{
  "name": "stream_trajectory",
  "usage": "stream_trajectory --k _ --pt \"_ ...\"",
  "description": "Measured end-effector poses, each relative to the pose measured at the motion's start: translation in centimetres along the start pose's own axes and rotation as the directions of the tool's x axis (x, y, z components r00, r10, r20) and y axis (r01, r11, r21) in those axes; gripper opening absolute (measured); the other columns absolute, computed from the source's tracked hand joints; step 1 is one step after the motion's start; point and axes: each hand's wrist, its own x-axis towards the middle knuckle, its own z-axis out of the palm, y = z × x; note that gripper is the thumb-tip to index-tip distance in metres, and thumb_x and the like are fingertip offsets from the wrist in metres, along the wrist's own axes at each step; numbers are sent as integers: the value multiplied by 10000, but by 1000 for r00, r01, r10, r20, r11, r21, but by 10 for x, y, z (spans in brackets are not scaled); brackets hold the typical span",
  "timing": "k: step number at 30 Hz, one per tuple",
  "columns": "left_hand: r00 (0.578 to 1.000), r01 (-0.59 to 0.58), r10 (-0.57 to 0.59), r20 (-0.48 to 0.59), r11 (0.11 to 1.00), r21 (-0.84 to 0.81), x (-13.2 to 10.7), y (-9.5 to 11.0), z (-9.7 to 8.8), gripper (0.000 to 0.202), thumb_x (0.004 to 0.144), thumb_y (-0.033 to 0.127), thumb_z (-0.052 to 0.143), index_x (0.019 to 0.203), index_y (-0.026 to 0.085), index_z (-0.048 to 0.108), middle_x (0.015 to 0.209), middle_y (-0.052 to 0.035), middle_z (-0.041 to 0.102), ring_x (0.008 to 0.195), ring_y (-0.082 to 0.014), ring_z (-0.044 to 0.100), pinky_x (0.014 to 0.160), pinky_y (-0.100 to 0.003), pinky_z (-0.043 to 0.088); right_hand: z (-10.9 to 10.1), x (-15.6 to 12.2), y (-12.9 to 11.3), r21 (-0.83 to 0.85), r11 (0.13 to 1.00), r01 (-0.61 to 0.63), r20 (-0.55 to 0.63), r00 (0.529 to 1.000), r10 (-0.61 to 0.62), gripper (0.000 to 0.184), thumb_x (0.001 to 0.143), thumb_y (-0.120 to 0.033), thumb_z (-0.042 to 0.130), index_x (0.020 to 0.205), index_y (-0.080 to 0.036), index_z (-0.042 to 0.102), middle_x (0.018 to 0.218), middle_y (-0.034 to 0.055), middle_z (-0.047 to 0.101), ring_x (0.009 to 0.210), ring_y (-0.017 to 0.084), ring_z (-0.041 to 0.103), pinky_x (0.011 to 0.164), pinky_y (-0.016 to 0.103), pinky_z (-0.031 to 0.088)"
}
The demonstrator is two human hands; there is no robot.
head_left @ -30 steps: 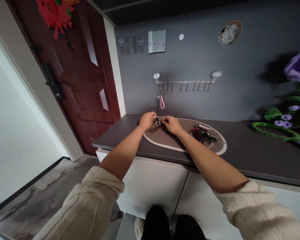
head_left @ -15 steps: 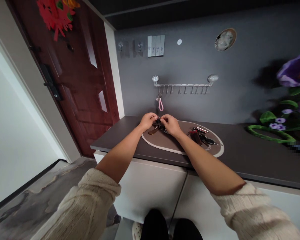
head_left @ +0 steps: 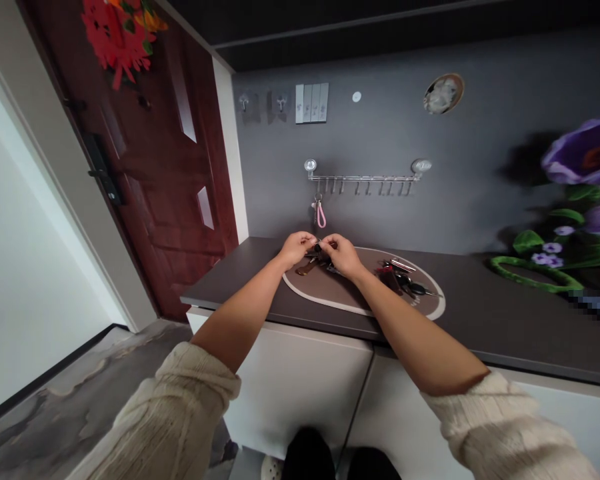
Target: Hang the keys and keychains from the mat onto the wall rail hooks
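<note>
My left hand [head_left: 297, 249] and my right hand [head_left: 342, 253] meet above the left part of a brown oval mat [head_left: 330, 299]. Fingertips of both are pinched on a small key ring [head_left: 319, 242] between them. A bunch of keys [head_left: 309, 265] with a brown tag hangs or lies just under the fingers; my right hand hides part of it. Another pile of keys [head_left: 403, 279], with black and red pieces, lies on the right half of the mat, beyond my right forearm.
On the grey wall a clear hook rail [head_left: 365, 179] carries a pink loop keychain [head_left: 321, 215] at its left end. Purple flowers [head_left: 583, 157] with green leaves stand at the right. A dark red door [head_left: 165, 153] is on the left. The dark counter [head_left: 500, 320] tops white cabinets.
The view has tilted slightly up, so the scene sits a little lower. Both hands stay together at the key ring, with only small finger movement.
</note>
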Motion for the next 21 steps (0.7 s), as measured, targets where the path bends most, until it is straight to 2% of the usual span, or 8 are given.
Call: stream_trajectory --k 7,14,17,21 --pt "999 -23 24 38 999 -25 0 -2 1 176 701 271 557 774 111 571 686 -17 592 596 -78 509 586 -209 395 -2 0 4 87 996 15 -9 1000 -14 133 676 -296 496 683 -164 510 639 -12 517 615 108 463 627 240 373" --pt "999 -38 39 19 998 -59 -2 2 4 182 718 261 536 832 122 564 703 -29 606 605 -87 531 590 -213 412 -5 1 8 119 992 39 -37 999 -34 141 683 -317 490 690 -177 486 628 -22 481 604 109 439 602 235 361" --pt "998 -57 57 -15 998 6 -2 1 4 165 736 251 504 811 118 568 696 -37 610 620 -96 541 593 -212 417 -7 2 10 146 989 34 -47 999 -28 156 689 -337 492 687 -182 480 607 -27 471 593 109 437 587 232 362" --pt "993 -76 96 -64 961 266 1 -6 2 156 743 223 463 739 125 585 655 -26 603 614 -105 530 608 -221 404 -9 3 7 217 976 -21 -91 995 42 176 674 -357 510 694 -186 474 606 -36 460 570 100 430 556 227 365"
